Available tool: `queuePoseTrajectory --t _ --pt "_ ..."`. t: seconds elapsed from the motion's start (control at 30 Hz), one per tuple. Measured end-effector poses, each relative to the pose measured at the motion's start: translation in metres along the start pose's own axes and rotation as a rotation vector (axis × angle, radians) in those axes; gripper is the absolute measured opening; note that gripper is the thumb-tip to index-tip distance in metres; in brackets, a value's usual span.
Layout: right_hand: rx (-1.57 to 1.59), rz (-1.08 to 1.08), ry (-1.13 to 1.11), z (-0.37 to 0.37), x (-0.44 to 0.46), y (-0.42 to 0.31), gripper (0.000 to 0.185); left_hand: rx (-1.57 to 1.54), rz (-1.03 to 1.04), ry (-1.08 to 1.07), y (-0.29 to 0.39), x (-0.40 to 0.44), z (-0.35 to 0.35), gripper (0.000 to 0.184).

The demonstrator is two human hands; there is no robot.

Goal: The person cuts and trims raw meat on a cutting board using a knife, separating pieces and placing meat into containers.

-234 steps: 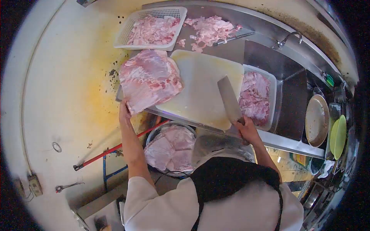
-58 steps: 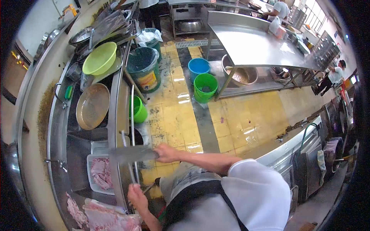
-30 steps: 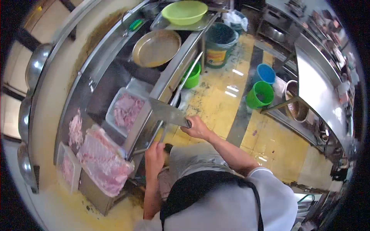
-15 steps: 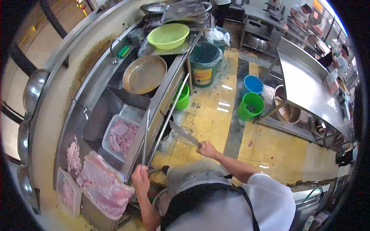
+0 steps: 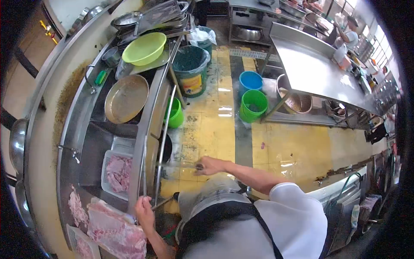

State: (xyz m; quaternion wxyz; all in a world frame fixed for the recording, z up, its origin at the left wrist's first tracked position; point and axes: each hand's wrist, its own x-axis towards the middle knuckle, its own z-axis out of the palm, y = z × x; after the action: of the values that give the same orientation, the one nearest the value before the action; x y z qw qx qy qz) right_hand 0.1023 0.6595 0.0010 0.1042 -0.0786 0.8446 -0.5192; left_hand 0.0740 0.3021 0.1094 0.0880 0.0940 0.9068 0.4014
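My left hand is closed around the lower end of a honing steel, a thin metal rod pointing up along the sink's front edge. My right hand grips the handle of a knife; its blade is smeared by motion and points left toward the rod. Whether blade and rod touch, I cannot tell. Left of my left hand lies a large slab of raw meat, with pale meat scraps beside it. A white basket in the sink holds more meat pieces.
The steel sink counter runs along my left, with a brown round pan and a yellow-green basin. Green and blue buckets stand on the wet yellow floor. A steel table is at right; people work farther back.
My right hand has moved left and down, bringing the knife close to the honing steel. The view has turned, shifting the room leftward. Both hands keep their grip.
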Motion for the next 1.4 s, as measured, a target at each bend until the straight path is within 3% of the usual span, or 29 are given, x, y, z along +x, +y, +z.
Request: queuePoseTrajectory --t 0.03,0.1,0.2,0.23,0.33,0.4,0.47,0.53,0.6,0.67,0.7,0.73,0.77,0.83,0.9,0.93,0.97,1.03,1.1,1.2,1.27,1.33,1.4 --pt "-0.012 0.028 -0.071 -0.013 0.018 -0.005 0.051 -0.016 -0.062 -0.035 0.005 0.004 0.003 0.032" --pt "-0.05 -0.004 0.046 -0.048 0.03 -0.058 0.058 0.033 0.045 -0.069 0.004 0.01 0.01 0.031" --pt "0.165 0.052 0.212 -0.051 0.043 -0.102 0.056 0.049 0.147 -0.102 0.011 0.015 0.023 0.029" --pt "0.264 0.049 0.266 -0.039 0.049 -0.094 0.056 0.052 0.147 -0.109 0.023 0.014 0.021 0.029" --pt "0.038 0.052 0.175 -0.015 0.031 -0.02 0.056 -0.032 0.122 0.058 0.011 0.011 0.007 0.032" --pt "0.029 -0.275 0.44 0.01 0.007 0.016 0.058 -0.045 0.1 0.125 -0.012 0.007 -0.009 0.033" --pt "0.002 -0.264 0.432 0.008 0.012 0.02 0.059 0.009 0.089 0.091 -0.023 0.007 -0.019 0.034" --pt "0.013 0.092 0.086 0.002 0.042 -0.025 0.058 -0.023 0.008 -0.035 -0.011 0.011 0.004 0.031" --pt "0.195 -0.027 0.187 -0.009 0.064 -0.071 0.059 -0.011 0.09 -0.09 0.02 0.016 0.018 0.031" --pt "0.129 0.032 0.188 0.0 0.068 -0.055 0.072 -0.001 0.083 -0.076 0.029 0.016 0.012 0.029" --pt "-0.037 0.221 0.101 0.013 0.063 -0.007 0.072 -0.001 0.155 0.065 0.03 0.013 0.006 0.029" --pt "0.005 0.159 0.172 0.016 0.038 0.009 0.067 -0.001 0.059 0.12 0.017 0.01 -0.009 0.028" --pt "-0.248 0.374 -0.045 0.01 0.02 0.033 0.061 -0.01 -0.045 0.182 0.003 0.003 -0.021 0.028" --pt "-0.148 0.232 0.143 0.025 0.003 0.049 0.046 -0.044 -0.162 0.285 -0.016 -0.008 -0.035 0.028" --pt "-0.13 0.167 0.197 0.028 0.006 0.009 0.039 0.069 0.031 0.361 -0.033 -0.012 -0.03 0.028" --pt "-0.003 0.137 0.26 0.033 0.017 -0.017 0.039 0.038 -0.041 0.329 -0.035 -0.018 -0.02 0.028" --pt "-0.066 0.11 0.198 0.031 0.033 -0.035 0.037 0.004 -0.088 0.293 -0.035 -0.015 -0.011 0.028" --pt "-0.166 0.03 0.178 0.041 0.066 -0.054 0.032 0.04 0.003 0.29 -0.029 -0.012 0.003 0.027" --pt "-0.242 -0.069 0.248 0.061 0.092 -0.067 0.028 0.038 -0.035 0.231 -0.019 -0.015 0.009 0.027" --pt "-0.223 -0.435 0.208 0.079 0.124 -0.113 0.02 -0.041 0.015 0.307 -0.023 -0.022 0.01 0.025" --pt "-0.203 -0.31 0.107 0.087 0.134 -0.099 0.017 -0.104 0.05 0.409 -0.026 -0.033 -0.007 0.024" --pt "-0.25 -0.093 0.02 0.092 0.132 -0.049 0.022 -0.065 -0.068 0.52 -0.039 -0.059 -0.05 0.023" --pt "-0.259 -0.143 -0.047 0.088 0.121 -0.018 0.021 -0.14 -0.182 0.543 -0.058 -0.076 -0.082 0.022"
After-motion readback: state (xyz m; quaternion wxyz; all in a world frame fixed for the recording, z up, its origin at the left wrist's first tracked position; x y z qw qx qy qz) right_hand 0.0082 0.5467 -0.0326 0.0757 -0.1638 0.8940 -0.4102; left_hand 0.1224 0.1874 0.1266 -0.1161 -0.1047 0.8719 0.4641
